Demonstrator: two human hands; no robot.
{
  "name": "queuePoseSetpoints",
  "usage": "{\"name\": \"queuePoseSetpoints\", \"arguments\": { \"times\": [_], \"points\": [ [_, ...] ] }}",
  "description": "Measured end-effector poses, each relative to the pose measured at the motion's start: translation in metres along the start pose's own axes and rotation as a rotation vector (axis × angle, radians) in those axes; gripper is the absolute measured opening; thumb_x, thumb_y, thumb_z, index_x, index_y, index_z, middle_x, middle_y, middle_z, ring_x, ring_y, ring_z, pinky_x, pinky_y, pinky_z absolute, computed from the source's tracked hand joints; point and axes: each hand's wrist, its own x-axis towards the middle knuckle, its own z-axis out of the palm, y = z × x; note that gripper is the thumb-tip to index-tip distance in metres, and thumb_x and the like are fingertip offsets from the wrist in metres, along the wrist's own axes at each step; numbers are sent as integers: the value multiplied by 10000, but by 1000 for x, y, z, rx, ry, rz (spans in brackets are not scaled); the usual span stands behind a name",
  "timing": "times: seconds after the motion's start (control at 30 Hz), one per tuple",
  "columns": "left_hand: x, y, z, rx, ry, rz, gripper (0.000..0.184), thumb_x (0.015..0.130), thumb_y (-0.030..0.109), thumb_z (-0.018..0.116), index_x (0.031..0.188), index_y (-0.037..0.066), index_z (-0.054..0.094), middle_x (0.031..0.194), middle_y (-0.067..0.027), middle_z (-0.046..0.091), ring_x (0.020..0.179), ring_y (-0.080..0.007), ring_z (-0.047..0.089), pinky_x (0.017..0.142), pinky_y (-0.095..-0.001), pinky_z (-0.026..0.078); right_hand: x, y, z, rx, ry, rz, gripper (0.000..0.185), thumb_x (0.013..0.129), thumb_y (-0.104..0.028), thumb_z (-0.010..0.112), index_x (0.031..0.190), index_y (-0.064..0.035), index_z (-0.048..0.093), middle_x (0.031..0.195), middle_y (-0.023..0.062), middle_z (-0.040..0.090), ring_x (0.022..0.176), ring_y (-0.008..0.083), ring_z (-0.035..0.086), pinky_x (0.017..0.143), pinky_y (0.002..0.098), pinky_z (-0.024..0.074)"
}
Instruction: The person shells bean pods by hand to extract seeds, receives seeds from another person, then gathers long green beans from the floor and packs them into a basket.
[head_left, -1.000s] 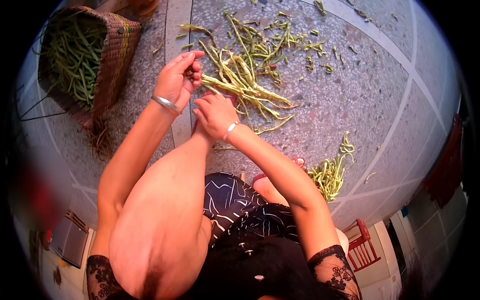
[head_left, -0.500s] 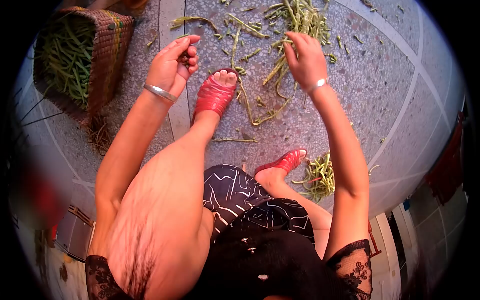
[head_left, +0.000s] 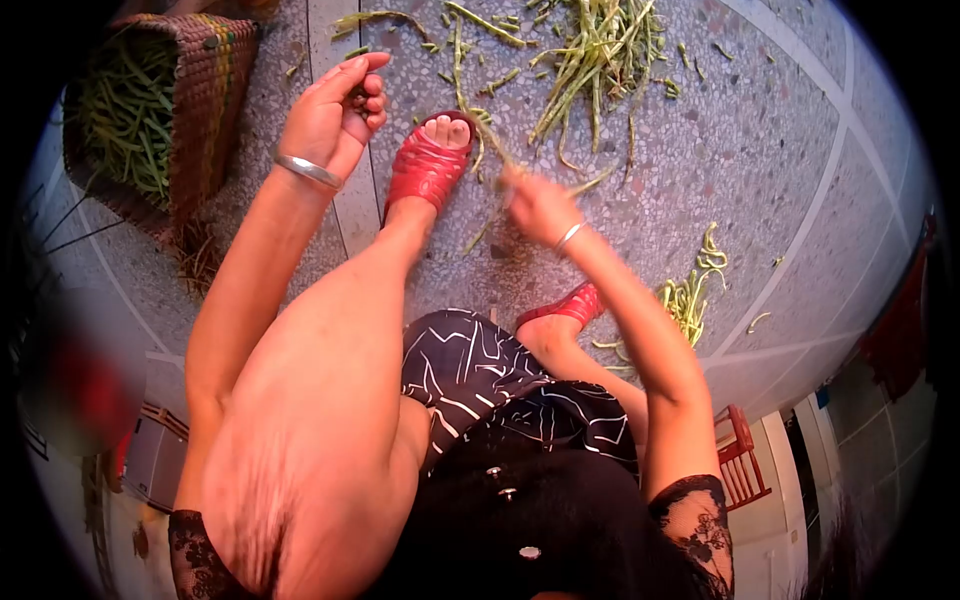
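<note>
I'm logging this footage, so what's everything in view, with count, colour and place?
Basket: one, brown, upper left
Basket beans: many, green, inside it
Large bean pile: one, yellow-green, top centre
Small bean pile: one, yellow-green, right
Floor: one, speckled grey, underneath
Chair: one, red, lower right
Sandals: two, red, on feet
Bracelets: two, silver, wrists
Left hand: one, upper left, curled round dark bits
Right hand: one, centre, blurred, pinching a bean strand

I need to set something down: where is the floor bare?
Widest: the floor between the large bean pile and the small bean pile. A narrower strip lies between basket and left hand. Crowded: around the forward red sandal and right hand, among loose pods.
</note>
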Motion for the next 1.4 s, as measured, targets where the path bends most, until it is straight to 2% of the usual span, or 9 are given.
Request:
{"name": "queuePoseSetpoints", "arguments": {
  "times": [0.03,0.2,0.3,0.37,0.5,0.6,0.83,1.1,1.4],
  "points": [
    [1,0,0,2,-7,5,246,883,145,452,1051,-28,495,721,-13,474,627,-99,421,552,-212,368,12,18,-17,24,397,-188,361,763,-156,486,1122,-138,520,988,179,573,875,347,555,778,415,445],
    [0,-1,2,3,-20,22,255,880,142,458,1058,-37,490,727,-18,474,631,-102,414,558,-214,365,24,13,-126,115,871,-157,268,799,-144,521,1059,-85,546,942,147,581,844,297,564,727,354,452],
    [3,1,-4,-3,-7,14,254,880,141,457,1056,-40,488,733,-22,468,638,-104,411,561,-216,365,7,5,-90,136,793,-254,172,780,-113,519,931,-67,584,850,140,588,767,306,564,683,372,449],
    [2,4,-5,-2,7,17,253,881,140,454,1055,-40,487,734,-23,466,639,-105,409,561,-217,365,-14,-15,-31,306,432,-66,183,769,-133,503,907,-50,591,861,172,583,801,337,559,713,398,446],
    [3,5,-3,-5,13,28,250,882,139,451,1054,-38,487,732,-24,463,638,-106,407,559,-217,364,-28,-35,70,358,-59,-126,216,755,-178,501,897,-37,582,897,187,580,863,346,555,760,411,441],
    [-2,5,-4,-9,8,26,248,882,141,451,1050,-37,491,730,-23,465,638,-107,411,558,-218,363,-8,-16,68,99,-91,-34,194,753,-181,508,875,-47,575,888,180,579,852,343,556,745,404,448],
    [4,4,-6,-3,-4,26,259,881,144,456,1059,-40,492,734,-24,471,641,-107,414,562,-217,369,-14,12,2,472,598,64,99,752,-126,561,799,-41,543,745,137,571,672,291,568,612,374,448],
    [3,-1,-5,9,-19,12,264,884,142,449,1071,-41,487,736,-22,471,640,-100,414,565,-212,370,-25,6,35,94,551,274,214,726,-169,616,845,-80,461,798,106,530,733,306,544,619,408,430],
    [2,-4,-1,29,23,-21,246,888,150,442,1052,-26,491,729,-12,467,631,-95,414,561,-208,367,-19,35,39,359,608,232,177,708,-121,617,838,-42,527,732,112,538,688,262,553,614,356,438]
  ]
}}
